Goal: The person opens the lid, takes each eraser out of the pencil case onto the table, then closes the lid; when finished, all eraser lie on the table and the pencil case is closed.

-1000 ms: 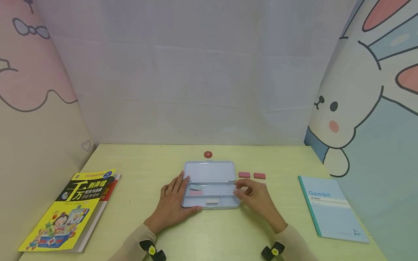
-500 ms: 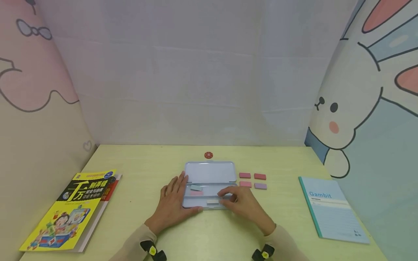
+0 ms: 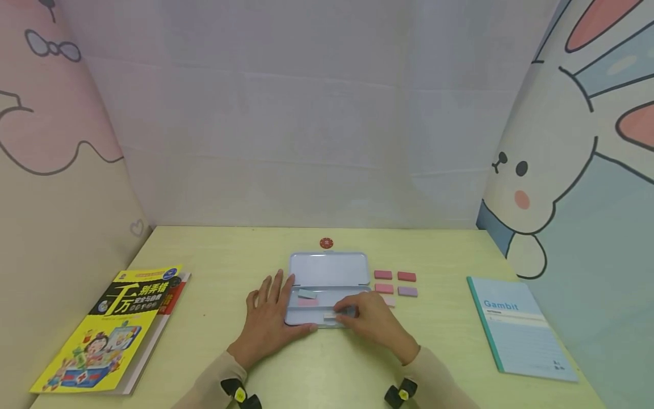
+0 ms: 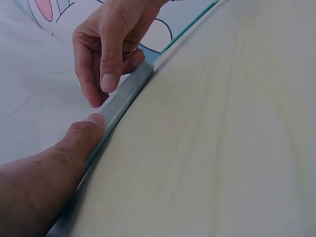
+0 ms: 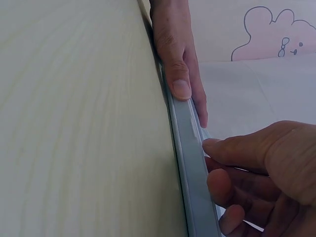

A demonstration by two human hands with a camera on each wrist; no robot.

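Note:
A light blue pencil case (image 3: 329,270), its hinged lid folded back, lies at the middle of the table. My left hand (image 3: 269,324) rests along its left side, fingers spread and thumb on the front edge. Inside lie a pale green block (image 3: 307,293), a pink block (image 3: 307,303) and, in the front compartment, a small white block (image 3: 328,317). My right hand (image 3: 375,321) reaches over the case with bent fingers, thumb and forefinger at the white block's right end. Whether they pinch it is hidden. In the right wrist view, the thumb (image 5: 237,150) is beside the case's rim.
Several small blocks, including a red block (image 3: 406,276) and a purple block (image 3: 407,291), lie right of the case. Behind it is a red round chip (image 3: 326,243). Books (image 3: 109,329) lie at the left, a notebook (image 3: 521,326) at the right. A white backdrop (image 3: 306,113) stands behind.
My right hand has moved left from the case's right edge to the white block, uncovering blocks on the table. My left hand has stayed at the case with its fingers slightly more spread.

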